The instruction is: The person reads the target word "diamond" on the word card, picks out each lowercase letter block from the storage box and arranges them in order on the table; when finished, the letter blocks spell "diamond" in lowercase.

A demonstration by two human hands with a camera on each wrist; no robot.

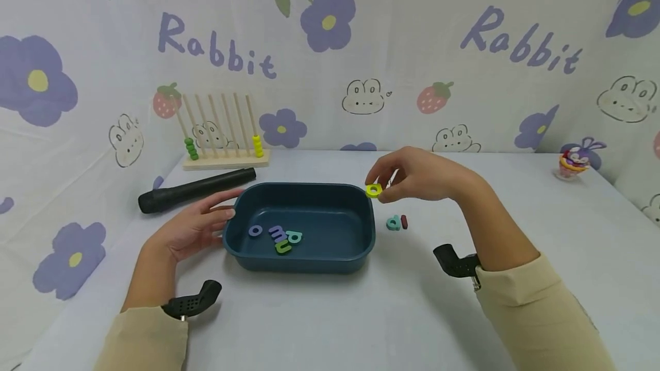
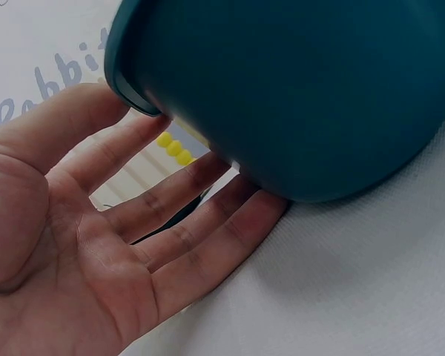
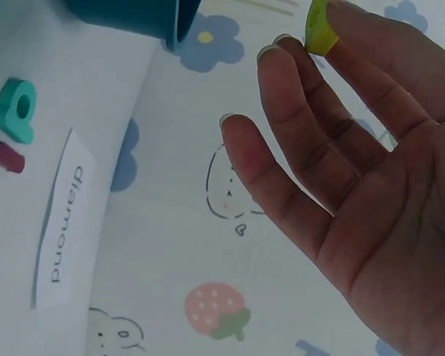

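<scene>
My right hand (image 1: 420, 175) pinches a yellow toy letter (image 1: 373, 190) between thumb and fingers, at the right end of the dark teal tub (image 1: 309, 265). In the right wrist view the yellow letter (image 3: 323, 35) shows at the thumb tip. My left hand (image 1: 193, 227) rests its extended fingers against the tub's left outer wall, with the thumb by the rim. Inside the tub lie a purple o (image 1: 255, 231), a purple m (image 1: 277, 234), a teal letter (image 1: 294, 237) and a green n (image 1: 283, 247). Right of it lie another teal letter (image 1: 393, 223) and a dark red bar-like letter (image 1: 404, 221).
A paper strip printed "diamond" (image 3: 63, 222) lies beyond the loose letters. Behind the tub, to the left, are a black microphone-like stick (image 1: 198, 189) and a wooden abacus (image 1: 227, 159) with green and yellow beads. A small decorated cup (image 1: 572, 164) stands far right.
</scene>
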